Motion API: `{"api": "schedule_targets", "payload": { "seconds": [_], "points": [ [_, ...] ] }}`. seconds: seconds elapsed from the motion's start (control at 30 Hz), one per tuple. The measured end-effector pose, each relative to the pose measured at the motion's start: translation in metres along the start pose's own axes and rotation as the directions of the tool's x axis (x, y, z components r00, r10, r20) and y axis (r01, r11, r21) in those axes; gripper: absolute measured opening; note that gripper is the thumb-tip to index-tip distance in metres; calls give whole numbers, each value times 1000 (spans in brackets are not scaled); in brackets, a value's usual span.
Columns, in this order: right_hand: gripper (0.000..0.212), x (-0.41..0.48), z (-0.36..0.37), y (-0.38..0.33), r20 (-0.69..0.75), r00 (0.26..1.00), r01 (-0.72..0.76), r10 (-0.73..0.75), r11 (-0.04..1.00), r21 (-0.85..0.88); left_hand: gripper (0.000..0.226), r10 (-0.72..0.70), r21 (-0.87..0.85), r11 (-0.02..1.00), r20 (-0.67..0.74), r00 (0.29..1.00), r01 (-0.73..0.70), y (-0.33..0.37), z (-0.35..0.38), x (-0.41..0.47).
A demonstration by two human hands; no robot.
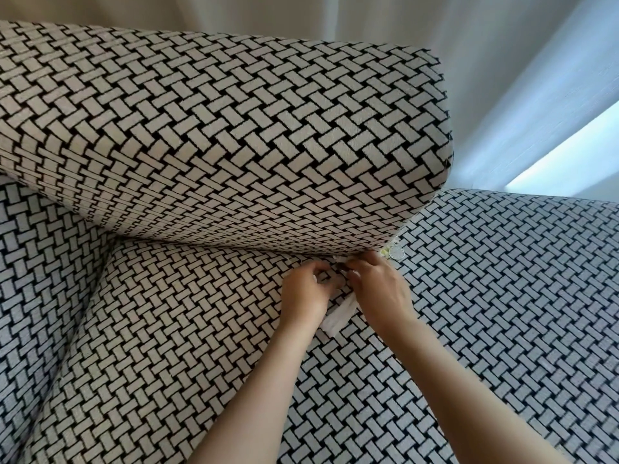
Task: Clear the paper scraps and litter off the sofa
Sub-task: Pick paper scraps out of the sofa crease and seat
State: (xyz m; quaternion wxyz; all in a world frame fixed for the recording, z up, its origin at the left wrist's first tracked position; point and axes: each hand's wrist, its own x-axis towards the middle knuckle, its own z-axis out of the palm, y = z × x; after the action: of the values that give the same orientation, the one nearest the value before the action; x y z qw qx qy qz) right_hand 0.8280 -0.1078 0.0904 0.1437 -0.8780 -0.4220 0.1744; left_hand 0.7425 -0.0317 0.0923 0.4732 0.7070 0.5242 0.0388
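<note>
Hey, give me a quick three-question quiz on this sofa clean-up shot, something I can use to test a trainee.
1. True or false: the left hand and the right hand are both at the crease where the back cushion meets the seat cushion.
2. Multiple choice: the small round disc lies (A) left of the left hand, (B) just right of the right hand, at the back cushion's lower corner, (C) on the curtain.
3. Fill in: the white paper scraps trail down between the two ____.

Key: 1 true; 2 B; 3 wrists.
</note>
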Motion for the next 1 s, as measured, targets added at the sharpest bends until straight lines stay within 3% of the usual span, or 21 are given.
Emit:
{"api": "schedule_targets", "payload": {
  "seconds": [0.1, 0.17, 0.27, 0.33, 0.4, 0.43, 0.5, 0.57, 0.63, 0.8, 0.9, 1.0],
  "points": [
    [23, 0, 4, 2, -29, 994, 97, -101, 987, -131, 28, 45, 112, 993, -27, 999, -42, 2, 6, -1],
    [20, -3, 7, 3, -88, 988, 115, -125, 987, -110, 23, 83, 169, 982, 1, 997, -82, 5, 7, -2],
    [22, -8, 2, 5, -164, 982, -62, 92, 981, 184, 14, 112, 212, 969, 97, 989, -130, 7, 8, 0],
    [19, -6, -2, 8, -74, 951, -228, 300, 842, 490, 13, 58, 175, 981, 156, 986, -85, 7, 7, 1],
    [16, -4, -4, 12, 44, 917, -316, 396, 656, 685, 25, -89, -66, 992, 224, 970, 107, 7, 3, 2],
    [16, -3, -4, 13, 94, 903, -345, 420, 576, 741, 27, -164, -263, 935, 276, 947, 238, 7, 1, 3],
    [19, -4, -5, 13, 157, 892, -364, 423, 470, 804, 26, -230, -577, 705, 365, 902, 413, 5, -3, 3],
    [21, -6, -8, 10, 185, 905, -343, 383, 401, 849, 24, -244, -703, 531, 408, 880, 473, 4, -6, 1],
    [22, -8, -10, 7, 202, 923, -319, 328, 358, 877, 24, -254, -703, 517, 419, 872, 489, 4, -6, -1],
    [25, -13, -10, 2, 254, 950, -307, 183, 380, 873, 34, -238, -652, 597, 412, 879, 468, 7, -1, -7],
    [15, -11, -9, 0, 294, 942, -336, 164, 396, 855, 35, -219, -696, 561, 397, 891, 448, 9, -1, -7],
    [12, -10, -6, 2, 274, 948, -318, 163, 521, 792, 36, -202, -741, 504, 397, 895, 443, 10, 0, -7]
  ]
}}
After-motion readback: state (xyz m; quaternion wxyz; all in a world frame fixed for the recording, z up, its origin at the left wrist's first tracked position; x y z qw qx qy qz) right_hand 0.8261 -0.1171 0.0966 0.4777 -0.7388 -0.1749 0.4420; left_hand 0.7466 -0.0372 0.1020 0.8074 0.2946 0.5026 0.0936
